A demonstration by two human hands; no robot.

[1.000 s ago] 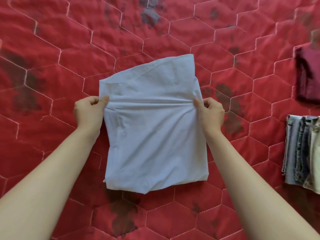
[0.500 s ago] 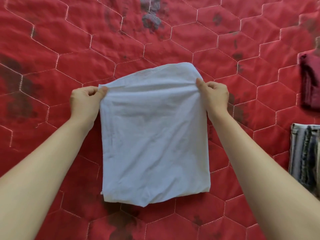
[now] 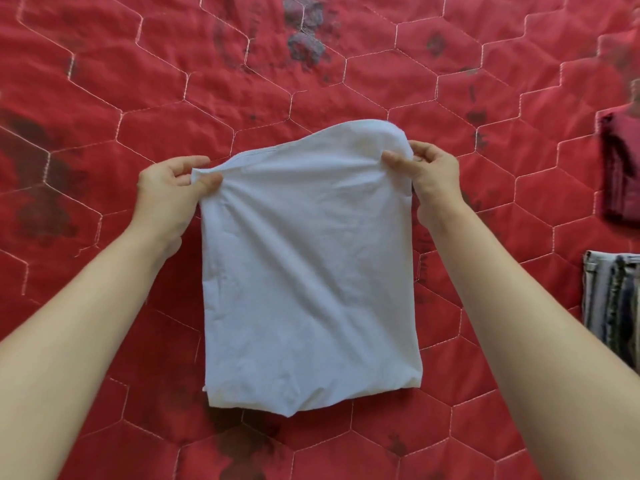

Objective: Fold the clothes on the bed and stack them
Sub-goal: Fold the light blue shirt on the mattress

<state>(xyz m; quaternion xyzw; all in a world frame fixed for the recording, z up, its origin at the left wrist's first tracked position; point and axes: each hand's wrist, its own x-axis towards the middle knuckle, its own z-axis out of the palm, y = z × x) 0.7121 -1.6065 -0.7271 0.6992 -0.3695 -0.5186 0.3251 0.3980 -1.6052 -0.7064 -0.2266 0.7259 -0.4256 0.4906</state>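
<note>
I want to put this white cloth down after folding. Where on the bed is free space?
Free: the quilt left of the left hand and beyond the white cloth. Crowded: the right edge, with the dark red garment and the striped pile.

White garment (image 3: 308,271): thin woven cloth, matt, lightly creased. Bed cover (image 3: 138,98): red quilted cloth, matt, puffed between pale stitched hexagon seams, with dark mottled patches. Far right, dark red folded cloth (image 3: 620,168), matt. Near right, striped folded cloth (image 3: 613,299), coarser-looking.
</note>
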